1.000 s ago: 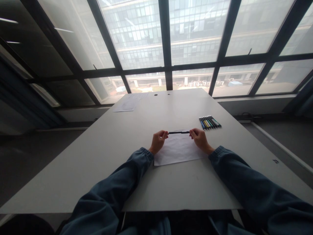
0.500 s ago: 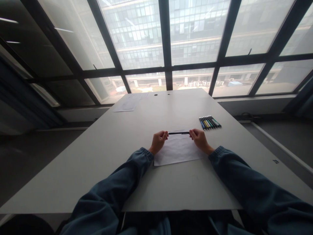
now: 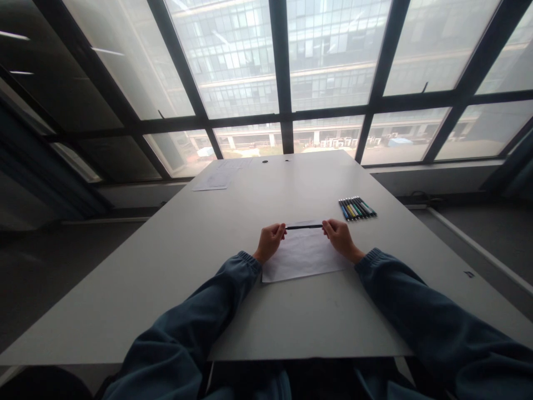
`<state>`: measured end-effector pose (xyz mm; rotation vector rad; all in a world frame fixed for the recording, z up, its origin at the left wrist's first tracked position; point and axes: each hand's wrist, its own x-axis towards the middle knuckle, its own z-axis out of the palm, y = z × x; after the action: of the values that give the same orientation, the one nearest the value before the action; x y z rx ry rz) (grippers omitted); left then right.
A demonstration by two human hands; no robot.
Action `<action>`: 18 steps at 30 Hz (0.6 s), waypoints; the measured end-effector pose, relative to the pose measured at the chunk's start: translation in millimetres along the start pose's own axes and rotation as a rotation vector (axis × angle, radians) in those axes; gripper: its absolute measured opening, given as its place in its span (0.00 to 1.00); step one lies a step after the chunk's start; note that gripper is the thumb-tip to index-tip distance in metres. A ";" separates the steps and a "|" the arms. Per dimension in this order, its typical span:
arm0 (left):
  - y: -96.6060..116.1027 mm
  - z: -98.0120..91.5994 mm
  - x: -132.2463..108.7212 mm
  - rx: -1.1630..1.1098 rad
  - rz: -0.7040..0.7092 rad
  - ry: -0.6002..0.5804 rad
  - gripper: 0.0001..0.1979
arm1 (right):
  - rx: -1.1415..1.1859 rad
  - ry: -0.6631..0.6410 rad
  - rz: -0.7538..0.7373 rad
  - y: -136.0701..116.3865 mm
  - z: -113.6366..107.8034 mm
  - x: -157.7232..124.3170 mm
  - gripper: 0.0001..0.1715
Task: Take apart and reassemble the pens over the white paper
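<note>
A slim black pen point(image 3: 304, 226) is stretched level between my two hands, above the far part of a sheet of white paper point(image 3: 302, 260). My left hand point(image 3: 271, 241) pinches one end between thumb and fingers. The other end is pinched the same way by my right hand point(image 3: 338, 238). Both hands are closed, and their fingertips hide the pen's two ends. Just beyond my right hand, several pens point(image 3: 357, 209) with coloured barrels lie side by side in a row on the table.
The white table point(image 3: 166, 311) runs away from me towards large windows with dark frames point(image 3: 284, 72). Printed sheets point(image 3: 214, 178) lie at its far left. Two small dark spots, one a round hole point(image 3: 265, 161), show near the far edge. A small dark mark point(image 3: 469, 274) is at the right.
</note>
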<state>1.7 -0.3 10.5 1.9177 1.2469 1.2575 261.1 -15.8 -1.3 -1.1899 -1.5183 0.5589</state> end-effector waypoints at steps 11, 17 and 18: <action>0.9 -0.8 -0.5 -0.010 0.001 -0.016 0.27 | -0.012 0.006 -0.007 0.7 0.4 0.1 0.29; 3.6 -1.3 -0.7 -0.007 -0.008 -0.023 0.28 | -0.026 0.009 -0.014 -1.2 0.1 0.1 0.29; 3.7 -1.3 -0.8 -0.008 -0.008 -0.024 0.28 | -0.031 0.009 -0.015 -1.8 0.0 0.1 0.29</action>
<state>1.9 -2.7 13.7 1.9148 1.2348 1.2300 260.4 -16.4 0.2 -1.2023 -1.5312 0.5215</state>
